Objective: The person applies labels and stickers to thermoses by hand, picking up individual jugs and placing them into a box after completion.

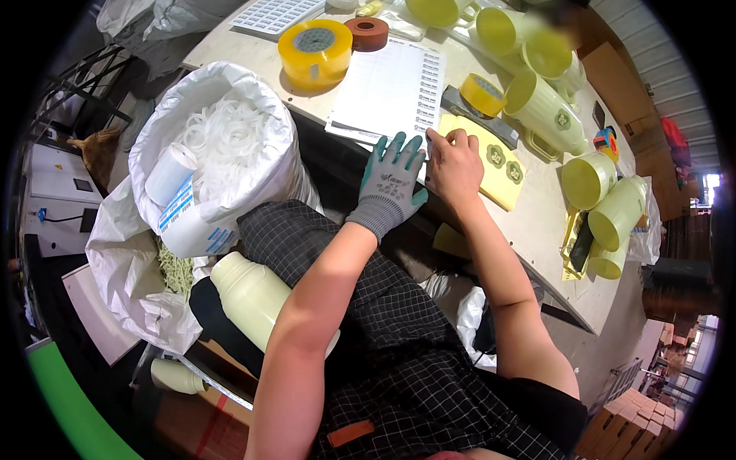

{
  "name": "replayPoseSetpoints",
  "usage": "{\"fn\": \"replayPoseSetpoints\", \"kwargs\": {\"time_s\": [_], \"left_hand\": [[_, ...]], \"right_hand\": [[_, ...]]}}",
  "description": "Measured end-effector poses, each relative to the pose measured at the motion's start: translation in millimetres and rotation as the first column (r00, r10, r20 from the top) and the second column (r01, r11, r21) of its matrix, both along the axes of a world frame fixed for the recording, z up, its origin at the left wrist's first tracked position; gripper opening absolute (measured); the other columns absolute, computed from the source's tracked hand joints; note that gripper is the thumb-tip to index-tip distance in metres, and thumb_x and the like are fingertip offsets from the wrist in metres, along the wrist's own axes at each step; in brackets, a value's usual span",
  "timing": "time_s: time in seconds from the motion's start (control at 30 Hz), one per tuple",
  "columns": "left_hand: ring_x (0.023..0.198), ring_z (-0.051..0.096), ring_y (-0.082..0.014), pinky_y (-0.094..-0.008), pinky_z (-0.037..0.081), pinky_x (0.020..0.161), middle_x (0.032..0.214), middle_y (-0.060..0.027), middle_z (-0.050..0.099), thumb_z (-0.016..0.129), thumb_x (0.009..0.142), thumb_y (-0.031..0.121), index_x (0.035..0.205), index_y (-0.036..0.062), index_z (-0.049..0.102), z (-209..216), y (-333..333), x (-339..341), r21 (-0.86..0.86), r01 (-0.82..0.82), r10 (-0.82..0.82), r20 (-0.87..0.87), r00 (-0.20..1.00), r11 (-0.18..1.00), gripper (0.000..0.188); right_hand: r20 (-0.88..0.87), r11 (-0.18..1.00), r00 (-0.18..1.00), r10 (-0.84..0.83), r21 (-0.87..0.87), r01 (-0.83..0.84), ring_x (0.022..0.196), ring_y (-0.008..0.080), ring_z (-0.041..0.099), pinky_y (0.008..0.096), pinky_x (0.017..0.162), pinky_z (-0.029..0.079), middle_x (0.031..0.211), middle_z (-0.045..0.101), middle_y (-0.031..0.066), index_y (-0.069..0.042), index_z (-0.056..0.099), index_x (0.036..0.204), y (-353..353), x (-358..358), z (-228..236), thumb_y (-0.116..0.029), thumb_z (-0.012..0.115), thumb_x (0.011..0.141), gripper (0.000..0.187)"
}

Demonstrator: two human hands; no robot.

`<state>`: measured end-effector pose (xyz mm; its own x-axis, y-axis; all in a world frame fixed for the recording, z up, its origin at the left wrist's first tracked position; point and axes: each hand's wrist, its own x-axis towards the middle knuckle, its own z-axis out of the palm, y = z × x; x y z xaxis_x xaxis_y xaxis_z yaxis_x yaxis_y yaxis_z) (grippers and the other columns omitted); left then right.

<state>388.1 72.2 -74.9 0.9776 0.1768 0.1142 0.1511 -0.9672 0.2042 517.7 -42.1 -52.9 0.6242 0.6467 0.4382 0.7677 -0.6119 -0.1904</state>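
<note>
Your lap, in dark checked cloth (399,360), is lying nearest, with a pale cream bottle (257,295) resting against your left thigh; beyond it a white sack (264,165) is standing open, full of white rings (226,130), with a white roll (170,173) poking out of it. Your left hand (389,184), in a grey and teal glove, is lying flat with its fingers spread on the near edge of the white label sheet (387,92); that sheet is sitting at the table edge (537,230), just in front of you. Your right hand (454,165), bare, is curling its fingers and pinching at the sheet's lower right corner, where the column of small labels is running; you are touching the hands side by side; whether a label is actually caught between the fingertips I cannot tell. Just right of that hand a yellow sticker sheet (498,169) is lying flat; past it yellow-green jugs (544,111) are lying and standing about the table. Farther back a big yellow tape roll (315,52) and a brown tape roll (366,33) are sitting beside the sheet's far end.
</note>
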Motion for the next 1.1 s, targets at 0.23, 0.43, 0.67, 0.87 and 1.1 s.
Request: {"fn": "replayPoseSetpoints", "kwargs": {"time_s": [0.23,0.43,0.67,0.87,1.1], "left_hand": [[0.166,0.03,-0.0338,-0.0563,0.017,0.137,0.177,-0.0134,0.038,0.067,0.097,0.061,0.165,0.0079,0.05,25,0,0,0.06,0.021,-0.019,-0.04,0.999,0.998,0.088],[0.146,0.054,-0.0348,-0.0557,0.033,0.127,0.147,-0.016,0.067,0.061,0.104,0.06,0.141,0.0082,0.074,86,-30,-94,-0.096,0.251,-0.269,-0.356,0.895,0.963,0.065],[0.116,0.068,-0.0309,-0.0481,0.053,0.1,0.126,-0.0068,0.07,0.089,0.082,0.024,0.118,0.0125,0.074,97,-56,-314,-0.189,-0.428,0.467,0.292,0.835,0.884,0.04],[0.117,0.065,-0.0325,-0.0497,0.05,0.101,0.13,-0.0094,0.07,0.087,0.082,0.015,0.125,0.0115,0.071,58,-87,-365,-0.262,-0.693,0.731,0.387,0.562,0.672,0.045],[0.12,0.066,-0.0325,-0.0527,0.051,0.1,0.13,-0.009,0.069,0.085,0.081,0.016,0.115,0.0113,0.073,34,-106,-362,-0.297,-0.691,0.74,0.419,0.526,0.659,0.037]], "right_hand": [[-0.339,0.944,0.939,0.052,0.323,0.064,0.109,0.029,0.061,0.0419,0.098,0.053,0.112,0.066,0.0088,-0.022,0.084,0.131,3,6,26,-0.021,0.07,0.105,0.029],[-0.31,0.917,0.885,0.347,0.308,-0.251,0.109,0.0279,0.059,0.0387,0.098,0.05,0.111,0.065,0.0078,-0.017,0.082,0.134,10,-78,49,-0.007,0.071,0.103,0.035],[-0.265,0.7,0.648,0.714,0.314,-0.642,0.094,0.0289,0.06,0.0394,0.077,0.054,0.107,0.066,0.0057,-0.024,0.084,0.129,22,-223,41,-0.002,0.085,0.083,0.051],[-0.118,0.574,0.565,0.816,0.269,-0.773,0.094,0.0235,0.06,0.0337,0.076,0.053,0.104,0.07,0.0004,-0.027,0.086,0.128,23,-284,31,-0.009,0.089,0.078,0.053],[-0.017,0.561,0.568,0.823,0.188,-0.806,0.093,0.0218,0.059,0.0304,0.076,0.052,0.106,0.07,-0.0015,-0.029,0.087,0.126,19,-294,30,-0.011,0.09,0.076,0.054]]}}
